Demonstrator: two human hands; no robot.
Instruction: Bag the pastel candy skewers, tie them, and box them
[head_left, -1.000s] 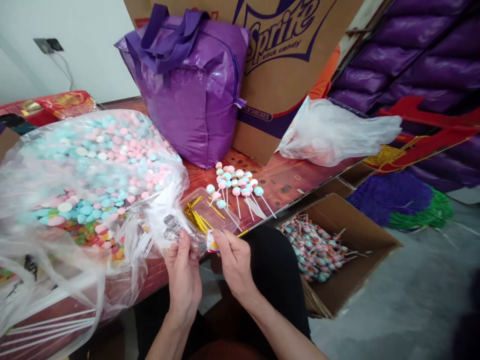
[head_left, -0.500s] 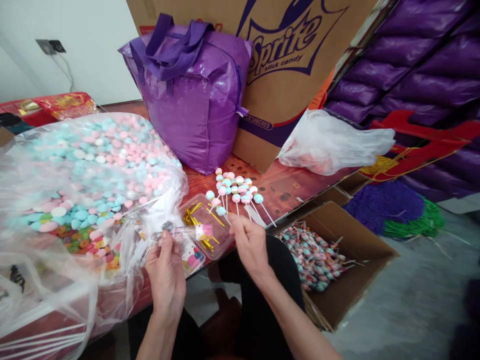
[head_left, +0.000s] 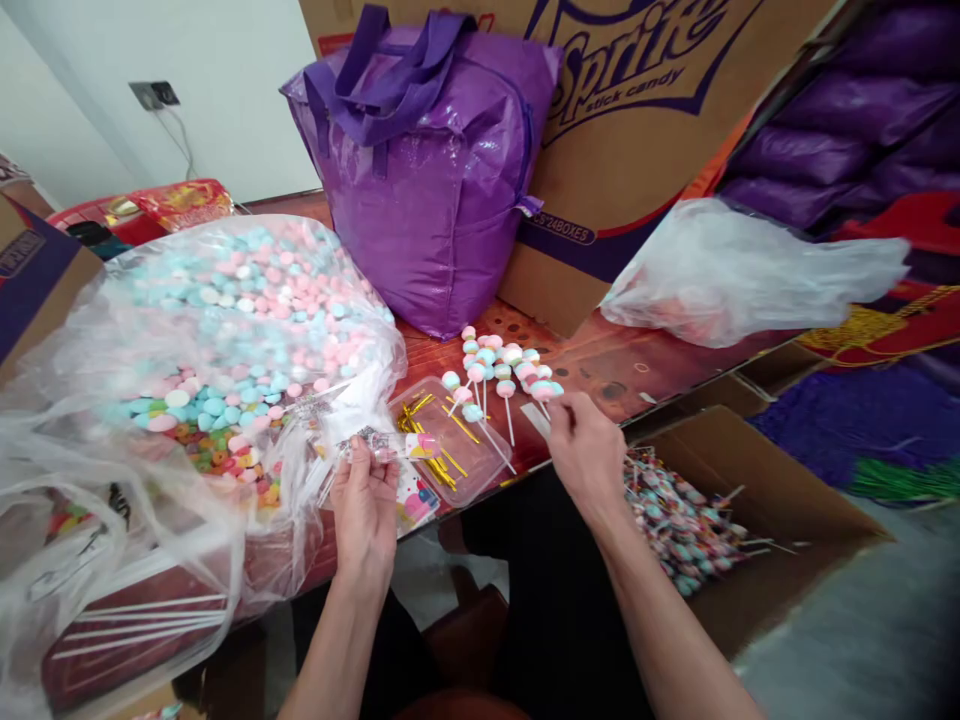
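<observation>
Pinching a clear wrapper (head_left: 386,446) between thumb and fingers of the left hand (head_left: 365,505). Holding it nearly level, printed pink and yellow end pointing right, over the left part of the tray (head_left: 480,470). Reaching out with the right hand (head_left: 589,455) to the right end of the pops (head_left: 505,371), fingers curled in towards the thumb. Cannot tell whether pinching a stick there (too little to see of the fingertips).

On the red table (head_left: 637,350), behind the tray and in front of the purple bag (head_left: 427,220): the pops, lying close together, with pink and blue rounded heads and white sticks pointing mostly towards the near edge. In the tray: gold ties (head_left: 444,465), crossing one another, mostly at the left. By the tray's near left corner, at the table edge: a dotted sheet (head_left: 415,500).

To the left, a big clear sweets bag (head_left: 240,300), bulging with pink, blue and white pieces. Nearer, white sticks (head_left: 146,625) lying side by side. Behind the purple bag, a brown carton (head_left: 622,180) printed "Sprite stick candy". Far right on the table, a white bag (head_left: 742,270). Low on the right, an open box (head_left: 810,510) with heaped small pops (head_left: 679,530).
</observation>
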